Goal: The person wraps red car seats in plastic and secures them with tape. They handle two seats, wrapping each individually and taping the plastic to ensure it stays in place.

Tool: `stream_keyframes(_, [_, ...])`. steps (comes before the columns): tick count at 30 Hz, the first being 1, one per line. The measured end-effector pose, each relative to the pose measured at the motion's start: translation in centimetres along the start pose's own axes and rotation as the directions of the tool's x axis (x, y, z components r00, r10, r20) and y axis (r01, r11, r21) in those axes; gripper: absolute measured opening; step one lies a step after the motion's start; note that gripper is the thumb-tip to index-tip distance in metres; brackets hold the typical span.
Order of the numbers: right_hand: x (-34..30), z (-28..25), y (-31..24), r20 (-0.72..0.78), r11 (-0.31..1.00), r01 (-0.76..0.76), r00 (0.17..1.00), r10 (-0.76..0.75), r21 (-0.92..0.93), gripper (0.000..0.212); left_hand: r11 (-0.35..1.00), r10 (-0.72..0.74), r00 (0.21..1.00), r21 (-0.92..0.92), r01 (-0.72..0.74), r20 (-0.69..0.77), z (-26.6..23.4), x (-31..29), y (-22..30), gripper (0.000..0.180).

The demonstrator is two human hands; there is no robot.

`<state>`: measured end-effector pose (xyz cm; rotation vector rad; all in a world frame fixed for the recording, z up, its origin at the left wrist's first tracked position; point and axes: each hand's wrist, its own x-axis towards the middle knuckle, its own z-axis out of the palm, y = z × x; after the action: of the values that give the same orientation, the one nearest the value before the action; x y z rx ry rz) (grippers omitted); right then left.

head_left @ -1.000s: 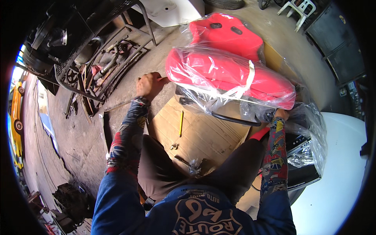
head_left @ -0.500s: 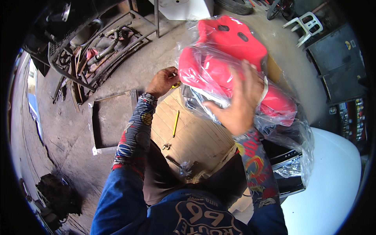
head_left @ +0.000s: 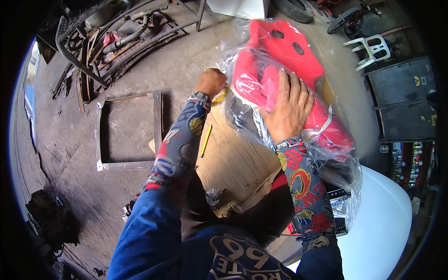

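A red bucket seat (head_left: 291, 51) wrapped in clear plastic (head_left: 233, 58) lies ahead of me, partly over a flat cardboard sheet (head_left: 235, 161). My right hand (head_left: 288, 109) rests flat on the wrapped seat, fingers stretched out. Beside the seat's left edge, my left hand (head_left: 211, 82) is closed, its fingertips hidden; what they grip, if anything, does not show. A yellow rounded object (head_left: 220, 95) sits just under that hand, partly covered by it. On the cardboard lies a slim yellow pencil-like stick (head_left: 206, 141).
A rectangular metal frame (head_left: 158, 116) lies on the floor to the left. Beyond it stands a rack of scrap metal (head_left: 126, 44). A white curved panel (head_left: 382, 219) is at my right, with a dark cabinet (head_left: 401, 100), white plastic chair (head_left: 373, 49) and tire (head_left: 293, 10) farther off.
My right hand has come down from a raised, spread pose to lie flat on the seat. The left hand has turned, hiding its fingertips, beside the plastic. The view has shifted slightly.
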<state>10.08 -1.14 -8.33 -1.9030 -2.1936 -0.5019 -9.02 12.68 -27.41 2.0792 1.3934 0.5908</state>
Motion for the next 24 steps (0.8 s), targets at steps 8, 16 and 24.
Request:
stream_keyframes(8, [0.3, -0.4, 0.2, -0.058, 0.997, 0.031, 0.998, -0.027, 0.075, 0.114, 0.874, -0.475, 0.818, -0.288, 0.392, -0.326, -2.4, -4.2, 3.1, 0.044])
stream_keyframes(16, [0.1, 0.1, 0.2, -0.055, 0.997, -0.007, 0.998, 0.011, 0.072, 0.111, 0.953, 0.009, 0.995, -0.302, -0.038, -0.096, -1.3, -8.5, 7.1, 0.050])
stream_keyframes(24, [-0.2, -0.6, 0.6, -0.050, 0.982, 0.006, 0.999, 0.003, 0.188, 0.118, 0.821, -0.434, 0.856, -0.515, 0.246, -0.282, -1.6, -7.3, 8.2, 0.044])
